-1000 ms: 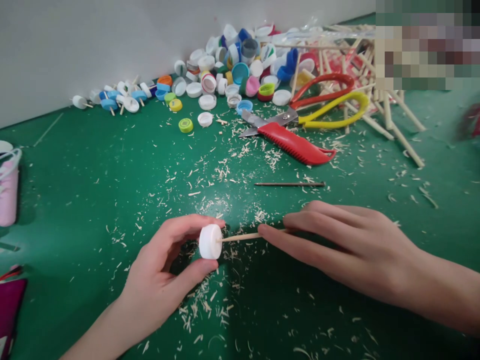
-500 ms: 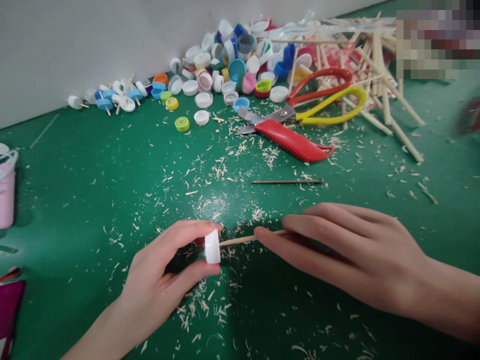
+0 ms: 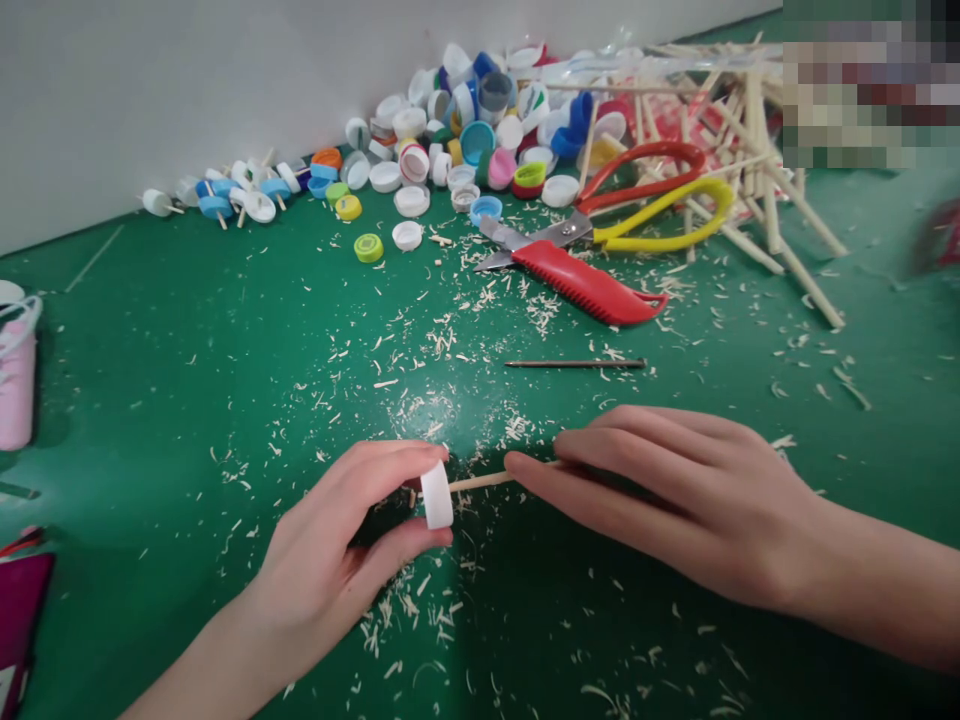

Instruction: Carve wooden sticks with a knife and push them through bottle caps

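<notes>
Between the thumb and fingers of my left hand (image 3: pixel 352 520) a white bottle cap (image 3: pixel 437 496) is held on edge. A thin wooden stick (image 3: pixel 480 482) runs through the cap, and a short tip of it shows on the left side. My right hand (image 3: pixel 667 500) pinches the stick to the right of the cap, its fingers covering the far end. Wood shavings lie scattered on the green table around both hands. Beyond them lies a metal nail (image 3: pixel 576 364).
A red-handled cutter (image 3: pixel 589 283) lies against scissors (image 3: pixel 652 210) with orange and yellow handles. Behind is a heap of bottle caps (image 3: pixel 450 130), with wooden sticks (image 3: pixel 765 170) at right. Caps on short sticks (image 3: pixel 240 190) sit by the wall. A pink object (image 3: pixel 16 385) stands at left.
My left hand and the cap have shifted slightly right along the stick, and the stick's tip now shows on the cap's left side. My right hand has moved a little left.
</notes>
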A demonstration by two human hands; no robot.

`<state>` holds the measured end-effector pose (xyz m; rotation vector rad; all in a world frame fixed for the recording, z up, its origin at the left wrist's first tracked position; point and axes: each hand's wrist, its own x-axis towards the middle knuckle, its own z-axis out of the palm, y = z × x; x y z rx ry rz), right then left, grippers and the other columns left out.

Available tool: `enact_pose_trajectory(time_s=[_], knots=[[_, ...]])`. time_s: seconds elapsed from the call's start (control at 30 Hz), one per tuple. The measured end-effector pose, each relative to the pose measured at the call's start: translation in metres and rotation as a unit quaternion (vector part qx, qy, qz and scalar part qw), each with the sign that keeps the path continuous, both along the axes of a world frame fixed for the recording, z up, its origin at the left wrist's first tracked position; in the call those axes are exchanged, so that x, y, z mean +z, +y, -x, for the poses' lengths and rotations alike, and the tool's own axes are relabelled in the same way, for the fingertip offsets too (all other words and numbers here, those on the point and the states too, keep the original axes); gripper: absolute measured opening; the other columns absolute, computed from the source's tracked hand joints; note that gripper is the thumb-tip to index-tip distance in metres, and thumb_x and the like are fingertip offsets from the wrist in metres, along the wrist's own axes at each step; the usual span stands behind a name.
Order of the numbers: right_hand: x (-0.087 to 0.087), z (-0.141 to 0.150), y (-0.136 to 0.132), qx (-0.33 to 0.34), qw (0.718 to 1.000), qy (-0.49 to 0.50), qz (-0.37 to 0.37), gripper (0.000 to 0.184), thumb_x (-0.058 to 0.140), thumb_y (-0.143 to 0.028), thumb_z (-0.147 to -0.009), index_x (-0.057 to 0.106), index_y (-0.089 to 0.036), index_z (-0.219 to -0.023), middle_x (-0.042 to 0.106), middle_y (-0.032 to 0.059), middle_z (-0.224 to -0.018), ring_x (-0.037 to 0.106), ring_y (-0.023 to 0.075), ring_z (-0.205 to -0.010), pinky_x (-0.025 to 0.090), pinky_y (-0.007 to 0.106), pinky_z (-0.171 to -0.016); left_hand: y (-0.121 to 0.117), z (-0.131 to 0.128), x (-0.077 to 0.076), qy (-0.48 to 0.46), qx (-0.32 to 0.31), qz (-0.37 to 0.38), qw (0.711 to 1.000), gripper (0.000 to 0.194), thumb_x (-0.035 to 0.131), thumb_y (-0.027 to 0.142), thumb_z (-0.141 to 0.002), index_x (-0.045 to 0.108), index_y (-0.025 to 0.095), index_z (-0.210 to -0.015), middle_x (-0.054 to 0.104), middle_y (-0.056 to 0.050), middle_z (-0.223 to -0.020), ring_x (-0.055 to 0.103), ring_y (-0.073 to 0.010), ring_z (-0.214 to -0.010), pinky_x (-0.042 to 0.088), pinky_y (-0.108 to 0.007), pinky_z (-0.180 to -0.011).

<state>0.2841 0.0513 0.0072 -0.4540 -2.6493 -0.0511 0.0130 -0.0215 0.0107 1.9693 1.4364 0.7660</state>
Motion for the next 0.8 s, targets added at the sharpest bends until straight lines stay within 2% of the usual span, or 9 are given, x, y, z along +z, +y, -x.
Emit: enact_pose_trajectory(time_s=[0.1, 0.23, 0.33, 0.43, 0.8], knots=[[0.0006, -0.0018, 0.0037, -0.005, 1.000, 0.004, -0.014, 0.038, 0.049, -0.010, -0.093, 0.049, -0.008, -0.131, 0.060, 0.0063, -0.096, 0.052, 0.0149, -0.090, 0.043, 0.030, -0.074, -0.0014, 0.0007, 0.0014, 0.037, -0.015, -0.017, 0.999, 0.045, 0.064, 0.019, -0.087, 0.053, 0.033, -0.128, 0.066, -0.001, -0.122, 0.065, -0.0168, -0.108, 0.058, -0.025, -0.085], [0.0005, -0.0036, 0.0048, -0.049, 0.998, 0.004, -0.038, 0.030, 0.064, -0.019, -0.088, 0.055, -0.009, -0.115, 0.055, 0.0008, -0.077, 0.046, 0.0105, -0.074, 0.039, 0.027, -0.065, -0.0014, 0.0017, 0.0018, 0.066, -0.026, -0.039, 0.997, 0.045, 0.063, 0.018, -0.088, 0.052, 0.032, -0.129, 0.065, 0.000, -0.126, 0.063, -0.0148, -0.112, 0.055, -0.023, -0.092], [0.0006, -0.0039, 0.0027, -0.046, 0.997, -0.006, -0.055, 0.025, 0.063, -0.017, -0.089, 0.054, -0.009, -0.111, 0.054, -0.0002, -0.074, 0.047, 0.0106, -0.070, 0.037, 0.028, -0.061, 0.0000, 0.0012, 0.0001, 0.072, -0.021, -0.036, 0.997, 0.046, 0.061, 0.018, -0.089, 0.051, 0.033, -0.131, 0.064, 0.001, -0.129, 0.063, -0.0142, -0.115, 0.054, -0.021, -0.094], [-0.0010, -0.0038, -0.0007, -0.046, 0.996, -0.018, -0.074, 0.027, 0.063, -0.015, -0.087, 0.054, -0.008, -0.113, 0.056, -0.0002, -0.078, 0.051, 0.0114, -0.071, 0.038, 0.029, -0.060, 0.0009, 0.0007, -0.0011, 0.080, -0.019, -0.028, 0.996, 0.047, 0.061, 0.020, -0.089, 0.051, 0.033, -0.133, 0.065, 0.001, -0.128, 0.064, -0.0152, -0.114, 0.054, -0.022, -0.094], [-0.0003, 0.0023, -0.0034, -0.048, 0.997, -0.006, -0.056, 0.015, 0.056, -0.015, -0.090, 0.058, -0.011, -0.104, 0.059, -0.0003, -0.079, 0.055, 0.0090, -0.070, 0.040, 0.026, -0.059, 0.0017, -0.0024, 0.0014, 0.071, -0.001, -0.020, 0.997, 0.038, 0.062, 0.026, -0.089, 0.058, 0.030, -0.127, 0.070, 0.000, -0.120, 0.069, -0.0164, -0.103, 0.058, -0.023, -0.087]])
